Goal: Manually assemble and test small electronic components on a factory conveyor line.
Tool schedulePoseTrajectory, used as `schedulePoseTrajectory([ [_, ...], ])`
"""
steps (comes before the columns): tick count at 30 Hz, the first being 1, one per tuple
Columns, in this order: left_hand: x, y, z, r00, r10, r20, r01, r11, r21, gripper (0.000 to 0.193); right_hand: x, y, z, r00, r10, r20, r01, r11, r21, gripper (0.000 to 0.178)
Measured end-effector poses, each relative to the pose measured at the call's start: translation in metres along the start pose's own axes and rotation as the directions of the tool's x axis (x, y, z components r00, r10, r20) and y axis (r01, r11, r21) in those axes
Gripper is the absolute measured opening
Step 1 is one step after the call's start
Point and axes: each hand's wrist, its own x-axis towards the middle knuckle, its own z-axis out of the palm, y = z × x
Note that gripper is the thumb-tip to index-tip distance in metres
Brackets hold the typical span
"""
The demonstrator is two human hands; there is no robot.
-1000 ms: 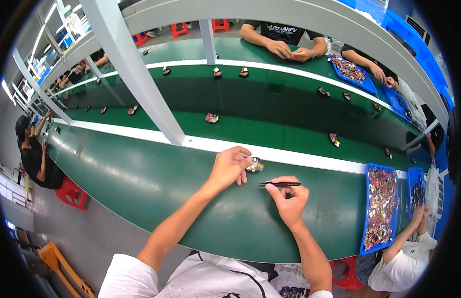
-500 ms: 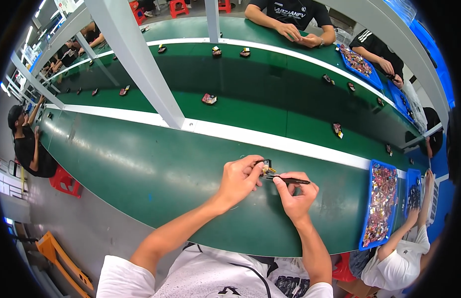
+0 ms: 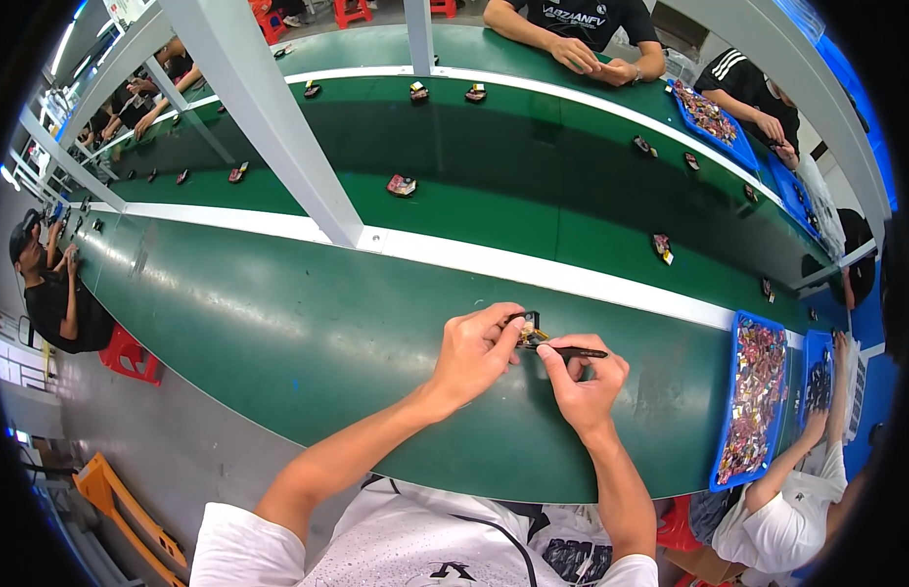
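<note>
My left hand (image 3: pixel 476 350) is closed on a small black-framed electronic part (image 3: pixel 529 325), which shows yellow and gold bits inside. Above the green table (image 3: pixel 308 323), my right hand (image 3: pixel 587 380) grips dark tweezers (image 3: pixel 584 352) between thumb and fingers. The tips of the tweezers point left and meet the part near my left thumb. Fingers and small size hide the exact contact between tips and part.
At right lies a blue tray (image 3: pixel 749 401) heaped with small colourful parts, beside a co-worker in white (image 3: pixel 789 509). Past the white rail (image 3: pixel 533 274), a green conveyor belt (image 3: pixel 503 196) carries several small dark units (image 3: pixel 402 185). A grey post (image 3: pixel 269 127) rises at the rail.
The units on the belt have shifted slightly left. My right hand and the tweezers have moved a little left, closer over the part; my left hand stays nearly in place.
</note>
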Motion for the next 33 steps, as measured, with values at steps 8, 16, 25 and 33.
schedulePoseTrajectory([
  [8, 0.000, -0.002, -0.001, 1.000, 0.016, -0.004, -0.016, 1.000, 0.023, 0.020, 0.001, -0.002, 0.001, 0.999, 0.048, 0.006, -0.048, 0.999, 0.012, 0.012],
  [16, -0.001, -0.004, -0.001, 0.993, 0.114, 0.024, -0.114, 0.993, -0.009, 0.021, 0.002, 0.003, -0.005, 0.939, 0.332, 0.090, -0.344, 0.897, 0.278, 0.010],
  [25, -0.002, -0.003, 0.003, 0.978, 0.199, -0.062, -0.200, 0.979, -0.025, 0.020, 0.007, -0.004, -0.007, 0.814, 0.551, 0.183, -0.569, 0.694, 0.442, 0.012],
  [33, 0.000, 0.001, 0.001, 0.992, 0.088, -0.087, -0.092, 0.994, -0.050, 0.020, 0.003, -0.004, -0.007, 0.975, 0.222, 0.010, -0.216, 0.938, 0.270, 0.012],
])
